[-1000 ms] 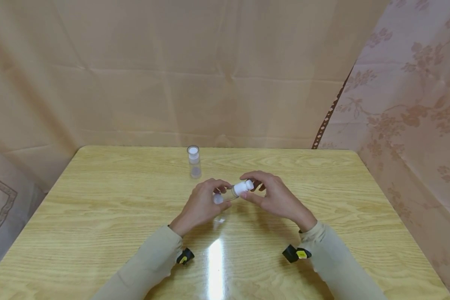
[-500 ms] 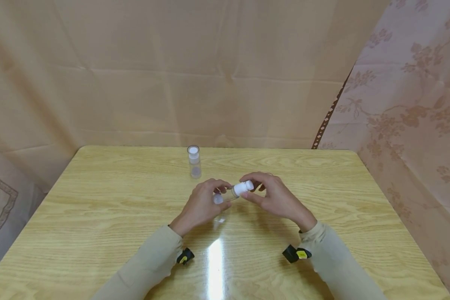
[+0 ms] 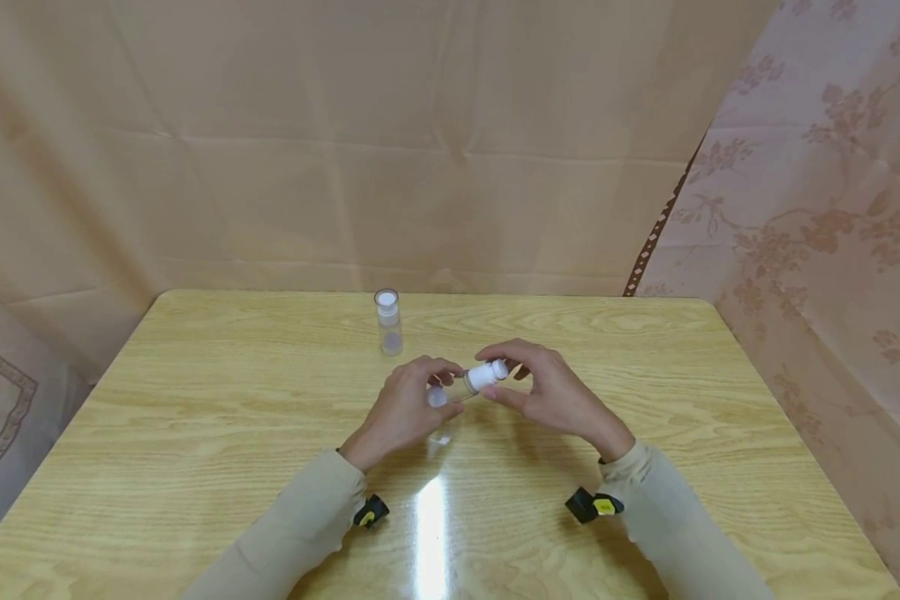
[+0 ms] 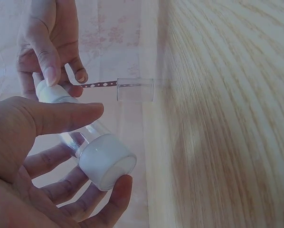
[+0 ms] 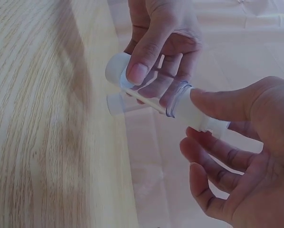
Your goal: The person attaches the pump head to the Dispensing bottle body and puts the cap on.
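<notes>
Tilted between both hands is a small bottle (image 3: 483,377) with a see-through body, a white base (image 4: 108,161) and a white top (image 5: 192,111). My left hand (image 3: 405,404) grips its clear body close to the base, the thumb along one side and the fingers round the other. With thumb and fingers, my right hand (image 3: 551,392) pinches the white top. Below the left hand, a clear cylinder (image 3: 440,435) stands on the table, partly hidden; the left wrist view shows this clear cylinder (image 4: 135,90) beyond the bottle.
A second bottle (image 3: 388,325), with a white top inside a clear cover, stands upright towards the back of the wood-grain table (image 3: 195,400). Behind the table's far edge hangs a beige curtain (image 3: 390,167), and a floral cloth (image 3: 832,208) covers the right side.
The fingers of my right hand have shifted slightly at the bottle's white top. My left hand keeps the bottle in nearly the same place, and the second bottle stays put.
</notes>
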The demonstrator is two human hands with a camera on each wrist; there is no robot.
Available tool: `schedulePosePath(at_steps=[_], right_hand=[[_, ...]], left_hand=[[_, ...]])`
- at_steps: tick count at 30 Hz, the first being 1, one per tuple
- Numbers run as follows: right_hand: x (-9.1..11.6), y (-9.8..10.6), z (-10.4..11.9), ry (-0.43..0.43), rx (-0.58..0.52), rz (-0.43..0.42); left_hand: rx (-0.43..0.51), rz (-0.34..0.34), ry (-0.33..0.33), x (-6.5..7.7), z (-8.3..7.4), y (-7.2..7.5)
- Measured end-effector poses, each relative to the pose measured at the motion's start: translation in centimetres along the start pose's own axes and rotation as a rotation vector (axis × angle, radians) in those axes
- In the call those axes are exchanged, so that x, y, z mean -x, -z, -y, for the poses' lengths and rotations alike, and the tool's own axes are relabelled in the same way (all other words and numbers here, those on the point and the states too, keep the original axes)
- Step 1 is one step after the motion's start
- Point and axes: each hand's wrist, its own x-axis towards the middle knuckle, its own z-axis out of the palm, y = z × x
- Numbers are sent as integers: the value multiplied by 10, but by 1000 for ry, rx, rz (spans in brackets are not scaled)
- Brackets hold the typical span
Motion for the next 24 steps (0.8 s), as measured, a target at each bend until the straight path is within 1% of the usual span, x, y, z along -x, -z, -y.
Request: schedulePosePath(at_steps=[5, 12, 17, 24], right_hand=[[0, -1, 0, 17, -2, 11], [-1, -2, 0, -24, -24, 12], [-1, -2, 0, -38, -10, 4], [0, -1, -1, 12, -4, -14]], left_hand=[[3, 0, -2, 0, 0, 0], [7, 0, 0, 1, 0, 0], [5, 2, 5, 0, -1, 1], [5, 3, 7, 0, -1, 2]])
